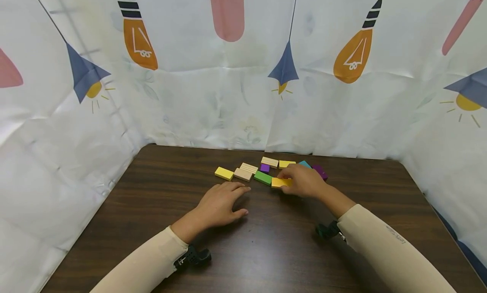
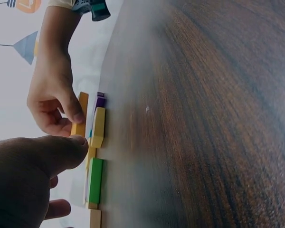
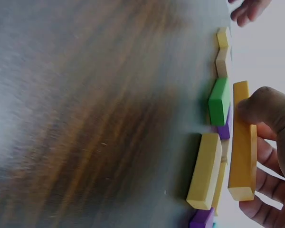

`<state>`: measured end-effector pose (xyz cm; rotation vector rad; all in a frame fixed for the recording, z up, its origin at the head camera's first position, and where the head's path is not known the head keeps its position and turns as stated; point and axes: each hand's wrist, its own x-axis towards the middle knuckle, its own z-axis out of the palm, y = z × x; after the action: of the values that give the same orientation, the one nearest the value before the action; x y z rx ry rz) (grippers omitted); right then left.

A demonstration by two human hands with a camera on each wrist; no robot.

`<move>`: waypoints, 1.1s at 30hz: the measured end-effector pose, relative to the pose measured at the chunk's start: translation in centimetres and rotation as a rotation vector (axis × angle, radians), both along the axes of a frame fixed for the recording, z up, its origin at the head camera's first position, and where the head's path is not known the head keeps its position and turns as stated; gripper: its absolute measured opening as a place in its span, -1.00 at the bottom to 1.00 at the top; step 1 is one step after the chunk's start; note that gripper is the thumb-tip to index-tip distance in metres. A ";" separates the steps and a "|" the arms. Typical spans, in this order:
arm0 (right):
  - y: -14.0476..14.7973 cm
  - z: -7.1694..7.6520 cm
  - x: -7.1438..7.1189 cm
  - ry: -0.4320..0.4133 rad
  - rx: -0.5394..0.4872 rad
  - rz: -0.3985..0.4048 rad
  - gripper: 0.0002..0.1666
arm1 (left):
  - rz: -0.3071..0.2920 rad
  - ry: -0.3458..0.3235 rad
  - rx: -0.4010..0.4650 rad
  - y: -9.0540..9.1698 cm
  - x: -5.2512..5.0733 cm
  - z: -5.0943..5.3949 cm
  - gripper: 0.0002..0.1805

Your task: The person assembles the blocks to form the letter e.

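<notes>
My right hand (image 1: 304, 181) pinches an orange block (image 3: 242, 147) between thumb and fingers. The right wrist view shows it raised off the table, with a pale wooden block (image 3: 204, 171) standing on the tabletop beside it. In the head view, a green block (image 1: 263, 177) lies just left of the orange one. My left hand (image 1: 220, 203) hovers over the table, fingers spread and holding nothing. Near its fingertips are a yellow block (image 1: 224, 173) and a plain wood block (image 1: 242, 174). In the left wrist view, the left thumb (image 2: 61, 152) partly covers the row of blocks.
Behind these lie a ridged wood block (image 1: 249, 168), a small purple block (image 1: 264, 168), another wood block (image 1: 269, 161) and a yellow block (image 1: 287, 164). A blue block (image 1: 304, 163) and a dark purple block (image 1: 320, 171) sit behind my right hand. Printed curtains surround the brown table (image 1: 251, 259).
</notes>
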<state>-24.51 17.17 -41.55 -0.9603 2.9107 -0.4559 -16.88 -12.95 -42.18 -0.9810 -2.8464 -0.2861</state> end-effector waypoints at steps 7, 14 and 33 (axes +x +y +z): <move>0.1 0.1 1.7 -0.018 -0.011 0.012 -0.66 | -0.005 0.003 0.006 0.1 0.0 -0.2 -0.33; 0.0 0.0 3.2 -0.003 -0.014 0.037 -0.66 | -0.025 -0.015 0.027 0.4 0.2 -0.3 -0.39; -0.5 -1.5 5.6 -0.059 -0.026 0.080 -0.66 | -0.108 -0.065 0.093 2.5 0.1 -1.3 -0.54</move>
<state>-18.92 16.65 -43.07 -1.0437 2.8088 -0.5093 -16.77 -10.45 -43.47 -1.1288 -2.8124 -0.4647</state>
